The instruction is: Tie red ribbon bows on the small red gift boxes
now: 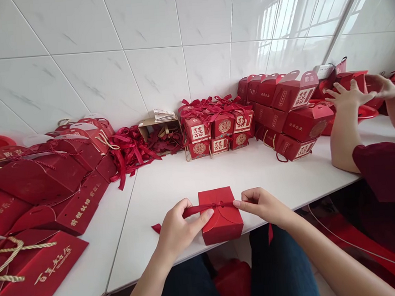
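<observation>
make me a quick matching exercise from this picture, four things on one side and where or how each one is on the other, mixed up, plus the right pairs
Things
1. ribbon on the small box
2. loose ribbon pile
3. cardboard carton
4. ribbon-topped boxes

Places and states
A. stacked right of the carton
B. held by the left hand and right hand
C. white slips on top
D. heaped left of the carton

Pairs: 1-B, 2-D, 3-C, 4-A

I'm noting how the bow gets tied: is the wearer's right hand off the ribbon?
No, the right hand pinches the ribbon on one side of the red box.
</observation>
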`<state>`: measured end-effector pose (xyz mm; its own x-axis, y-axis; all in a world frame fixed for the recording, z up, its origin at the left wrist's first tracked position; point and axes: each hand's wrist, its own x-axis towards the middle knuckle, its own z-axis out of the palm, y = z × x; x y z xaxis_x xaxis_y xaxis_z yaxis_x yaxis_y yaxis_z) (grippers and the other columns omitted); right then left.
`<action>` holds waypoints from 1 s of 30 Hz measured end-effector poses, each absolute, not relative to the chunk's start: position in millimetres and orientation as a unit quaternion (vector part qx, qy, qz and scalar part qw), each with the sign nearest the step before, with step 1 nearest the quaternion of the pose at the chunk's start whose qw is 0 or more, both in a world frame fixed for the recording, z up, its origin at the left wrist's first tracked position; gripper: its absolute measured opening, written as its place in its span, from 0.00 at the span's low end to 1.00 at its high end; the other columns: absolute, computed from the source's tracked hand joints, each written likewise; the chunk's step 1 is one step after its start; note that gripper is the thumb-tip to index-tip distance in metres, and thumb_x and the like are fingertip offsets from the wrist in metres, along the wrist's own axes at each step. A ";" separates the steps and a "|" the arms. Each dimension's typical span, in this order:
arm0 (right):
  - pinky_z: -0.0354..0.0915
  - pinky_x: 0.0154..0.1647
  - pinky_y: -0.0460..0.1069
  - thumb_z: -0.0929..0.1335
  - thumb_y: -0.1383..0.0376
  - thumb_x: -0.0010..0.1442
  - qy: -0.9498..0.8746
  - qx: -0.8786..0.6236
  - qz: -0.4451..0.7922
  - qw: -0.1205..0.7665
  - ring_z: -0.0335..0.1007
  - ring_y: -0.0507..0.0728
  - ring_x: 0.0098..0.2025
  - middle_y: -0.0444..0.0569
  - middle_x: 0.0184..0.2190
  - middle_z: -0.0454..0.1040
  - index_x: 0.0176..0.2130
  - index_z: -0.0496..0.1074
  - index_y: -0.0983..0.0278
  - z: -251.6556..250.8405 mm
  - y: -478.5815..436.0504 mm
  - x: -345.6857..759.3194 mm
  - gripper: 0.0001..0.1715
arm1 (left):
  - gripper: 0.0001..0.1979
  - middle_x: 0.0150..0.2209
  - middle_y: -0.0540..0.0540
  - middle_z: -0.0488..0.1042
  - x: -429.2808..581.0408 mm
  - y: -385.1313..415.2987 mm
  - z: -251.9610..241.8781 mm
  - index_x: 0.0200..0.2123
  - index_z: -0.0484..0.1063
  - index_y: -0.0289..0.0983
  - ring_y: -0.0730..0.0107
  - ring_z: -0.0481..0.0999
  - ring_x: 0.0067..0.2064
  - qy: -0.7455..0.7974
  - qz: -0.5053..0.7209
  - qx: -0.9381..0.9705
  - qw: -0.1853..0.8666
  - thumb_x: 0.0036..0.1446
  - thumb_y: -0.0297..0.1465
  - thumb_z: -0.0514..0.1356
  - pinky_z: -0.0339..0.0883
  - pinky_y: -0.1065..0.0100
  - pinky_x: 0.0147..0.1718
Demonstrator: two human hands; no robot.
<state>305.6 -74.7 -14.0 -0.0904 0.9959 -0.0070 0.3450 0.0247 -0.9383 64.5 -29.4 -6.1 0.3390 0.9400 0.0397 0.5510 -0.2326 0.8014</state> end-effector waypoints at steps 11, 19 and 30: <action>0.54 0.20 0.44 0.68 0.52 0.60 -0.503 -0.399 0.607 0.469 0.56 0.48 0.20 0.40 0.19 0.63 0.31 0.71 0.66 16.4 -90.8 300.9 0.19 | 0.11 0.41 0.48 0.76 94.1 -44.4 19.1 0.40 0.66 0.43 0.59 0.74 0.45 0.345 0.344 0.862 0.139 0.54 0.34 0.63 0.54 0.54 0.51; 0.53 0.18 0.44 0.70 0.53 0.58 -0.534 -0.485 0.531 0.445 0.57 0.47 0.19 0.41 0.19 0.66 0.40 0.76 0.67 24.0 -93.7 295.6 0.19 | 0.17 0.39 0.49 0.76 108.5 -25.7 13.1 0.44 0.64 0.41 0.64 0.77 0.38 0.365 0.429 0.822 0.085 0.51 0.21 0.57 0.57 0.57 0.47; 0.60 0.29 0.47 0.65 0.65 0.61 -0.639 -0.493 0.275 0.523 0.65 0.52 0.30 0.49 0.36 0.72 0.36 0.76 0.62 1.1 -71.9 254.0 0.09 | 0.15 0.37 0.48 0.75 102.8 -29.8 17.8 0.44 0.64 0.39 0.64 0.76 0.36 0.370 0.459 0.806 0.055 0.52 0.26 0.59 0.59 0.56 0.45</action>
<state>254.0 -71.9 1.1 0.0329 0.9168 0.3979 0.3418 0.3638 -0.8665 102.8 -29.8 17.8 0.3049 0.6474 0.6985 0.5467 -0.7196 0.4282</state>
